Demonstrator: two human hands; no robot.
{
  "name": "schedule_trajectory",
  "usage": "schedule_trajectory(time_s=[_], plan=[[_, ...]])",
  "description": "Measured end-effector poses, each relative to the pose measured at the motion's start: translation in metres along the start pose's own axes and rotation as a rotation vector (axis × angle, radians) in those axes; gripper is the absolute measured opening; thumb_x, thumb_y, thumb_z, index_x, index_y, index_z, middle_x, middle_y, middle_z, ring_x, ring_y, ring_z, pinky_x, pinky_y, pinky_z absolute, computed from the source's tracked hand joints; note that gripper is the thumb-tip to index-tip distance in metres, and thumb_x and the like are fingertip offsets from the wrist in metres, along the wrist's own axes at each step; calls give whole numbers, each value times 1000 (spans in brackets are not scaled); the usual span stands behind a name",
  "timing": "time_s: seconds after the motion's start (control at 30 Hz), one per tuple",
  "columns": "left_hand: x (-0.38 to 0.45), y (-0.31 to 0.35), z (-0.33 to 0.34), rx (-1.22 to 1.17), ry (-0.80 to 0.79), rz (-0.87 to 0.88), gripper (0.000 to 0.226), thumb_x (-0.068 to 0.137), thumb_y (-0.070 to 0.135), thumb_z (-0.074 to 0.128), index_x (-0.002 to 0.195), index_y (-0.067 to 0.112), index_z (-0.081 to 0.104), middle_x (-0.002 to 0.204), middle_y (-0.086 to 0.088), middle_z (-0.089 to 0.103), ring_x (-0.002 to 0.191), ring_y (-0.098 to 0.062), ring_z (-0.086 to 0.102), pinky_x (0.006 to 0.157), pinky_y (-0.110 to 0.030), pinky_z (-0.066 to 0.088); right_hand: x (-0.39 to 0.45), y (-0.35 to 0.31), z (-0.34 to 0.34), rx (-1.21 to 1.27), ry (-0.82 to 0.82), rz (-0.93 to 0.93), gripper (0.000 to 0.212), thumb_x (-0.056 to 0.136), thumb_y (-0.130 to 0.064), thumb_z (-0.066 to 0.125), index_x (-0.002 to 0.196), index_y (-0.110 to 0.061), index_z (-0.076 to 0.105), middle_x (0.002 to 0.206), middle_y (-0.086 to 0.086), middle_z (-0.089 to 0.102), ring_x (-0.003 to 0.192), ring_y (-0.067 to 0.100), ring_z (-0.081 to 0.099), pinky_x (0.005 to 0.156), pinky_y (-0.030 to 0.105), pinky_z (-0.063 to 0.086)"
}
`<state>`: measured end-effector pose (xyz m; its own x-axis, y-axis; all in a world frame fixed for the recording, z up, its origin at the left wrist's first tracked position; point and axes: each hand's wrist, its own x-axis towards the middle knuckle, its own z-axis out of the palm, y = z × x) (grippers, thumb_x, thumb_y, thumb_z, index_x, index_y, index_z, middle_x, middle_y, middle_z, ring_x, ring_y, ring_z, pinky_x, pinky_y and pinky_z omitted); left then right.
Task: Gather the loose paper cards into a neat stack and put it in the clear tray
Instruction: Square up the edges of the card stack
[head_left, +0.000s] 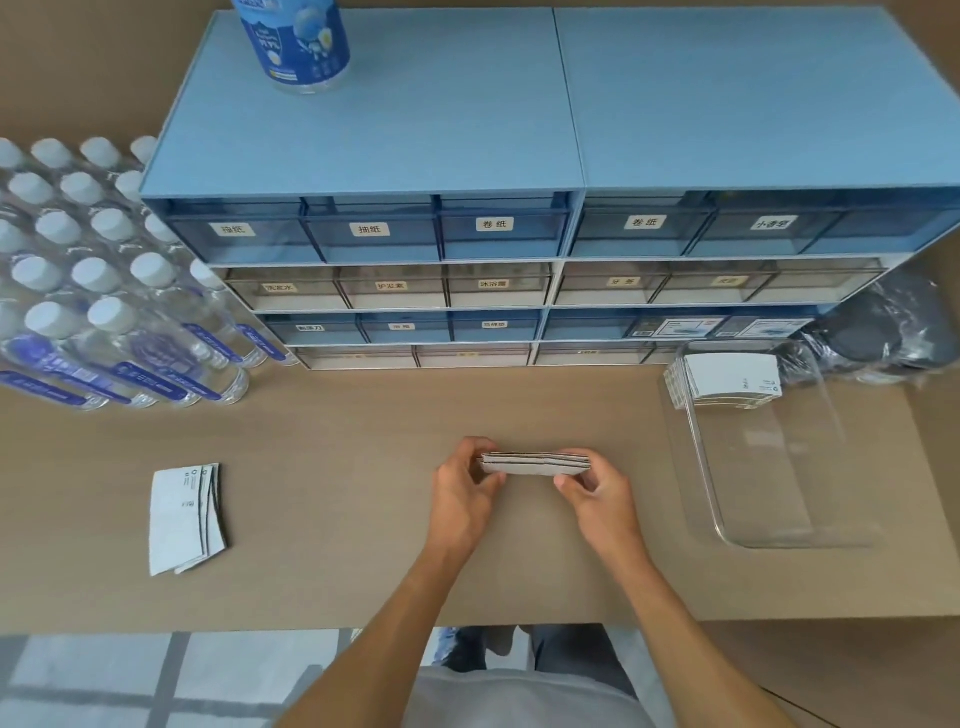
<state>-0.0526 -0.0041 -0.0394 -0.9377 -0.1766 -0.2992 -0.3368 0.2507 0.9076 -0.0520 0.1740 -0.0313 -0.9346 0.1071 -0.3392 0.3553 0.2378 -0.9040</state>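
Observation:
Both hands hold a thin stack of white paper cards on edge against the middle of the tan table. My left hand pinches its left end and my right hand pinches its right end. A second small pile of loose cards lies fanned flat on the table at the left. The clear tray stands at the right, with a stack of cards lying in its far end.
A blue drawer cabinet with labelled drawers fills the back of the table, with a bottle on top. A shrink-wrapped pack of water bottles lies at the left. A dark bundle in plastic wrap sits behind the tray.

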Motion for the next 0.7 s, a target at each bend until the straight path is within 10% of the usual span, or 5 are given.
schedule_trajectory(time_s=[0.7], plan=[[-16,9,29,-115,37,4,17,101,18,52,116,14,58,112,5,62,99,4,56,84,-9,41,2,-1,33,-22,143,17,29,105,-22,39,109,-8,64,108,3,68,104,20,62,97,36,48]])
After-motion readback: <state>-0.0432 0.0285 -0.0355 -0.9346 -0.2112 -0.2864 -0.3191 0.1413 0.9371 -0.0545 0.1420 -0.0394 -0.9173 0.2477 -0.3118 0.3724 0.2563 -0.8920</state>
